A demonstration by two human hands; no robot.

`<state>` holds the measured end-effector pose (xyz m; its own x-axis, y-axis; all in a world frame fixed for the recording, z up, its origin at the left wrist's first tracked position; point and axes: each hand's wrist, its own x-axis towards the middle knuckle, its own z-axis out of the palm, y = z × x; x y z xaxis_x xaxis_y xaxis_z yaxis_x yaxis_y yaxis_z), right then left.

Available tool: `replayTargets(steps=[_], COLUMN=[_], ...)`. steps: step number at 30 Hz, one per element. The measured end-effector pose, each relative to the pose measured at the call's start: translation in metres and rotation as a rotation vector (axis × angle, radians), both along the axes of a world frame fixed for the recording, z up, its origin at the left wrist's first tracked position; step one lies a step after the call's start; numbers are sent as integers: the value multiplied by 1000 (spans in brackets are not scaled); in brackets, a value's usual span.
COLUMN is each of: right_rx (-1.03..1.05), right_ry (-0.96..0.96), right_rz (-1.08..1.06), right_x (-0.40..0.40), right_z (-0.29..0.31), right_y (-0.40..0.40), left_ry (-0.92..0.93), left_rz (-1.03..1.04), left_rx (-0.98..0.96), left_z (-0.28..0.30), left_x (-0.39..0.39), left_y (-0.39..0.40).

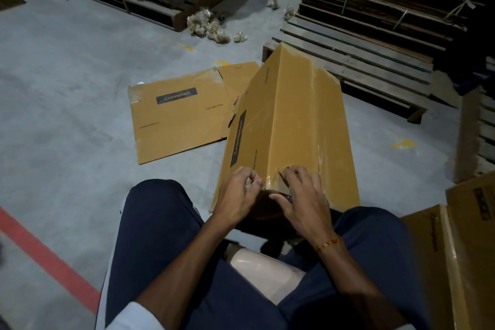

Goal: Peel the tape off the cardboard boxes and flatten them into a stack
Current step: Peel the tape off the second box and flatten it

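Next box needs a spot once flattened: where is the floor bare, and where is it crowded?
Bare floor lies left of the flattened box, up to the red line. Crowded: the right, with wooden pallets and unopened boxes; tape wads lie beyond.

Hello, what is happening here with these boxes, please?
A seated person works on a box standing between the knees. The left hand pinches a bit of clear tape at the box's near end, and the right hand rests its fingers on the same end. One flattened box already lies on the floor ahead. More unflattened boxes wait at the right.
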<state>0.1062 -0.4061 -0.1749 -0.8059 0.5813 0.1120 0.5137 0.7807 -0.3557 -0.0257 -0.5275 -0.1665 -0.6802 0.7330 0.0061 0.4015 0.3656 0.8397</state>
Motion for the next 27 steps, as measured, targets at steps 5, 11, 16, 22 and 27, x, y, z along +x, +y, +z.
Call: replayTargets(steps=[5, 11, 16, 22, 27], right_rx=[4, -2, -68, -462, -1026], right_ry=[-15, -24, -10, 211, 485], right_rz=[14, 22, 65, 172, -109], right_x=[-3, -10, -14, -19, -24], right_z=[-2, 0, -2, -2, 1], right_y=[1, -3, -9, -20, -19], left_ry=[-268, -501, -425, -73, 190], left_rz=[-61, -29, -15, -264, -179], left_rx=[-53, -63, -130, -203, -204], left_z=[18, 32, 44, 75, 82], left_x=[-3, -16, -26, -8, -26], left_y=[-10, -11, -10, 9, 5])
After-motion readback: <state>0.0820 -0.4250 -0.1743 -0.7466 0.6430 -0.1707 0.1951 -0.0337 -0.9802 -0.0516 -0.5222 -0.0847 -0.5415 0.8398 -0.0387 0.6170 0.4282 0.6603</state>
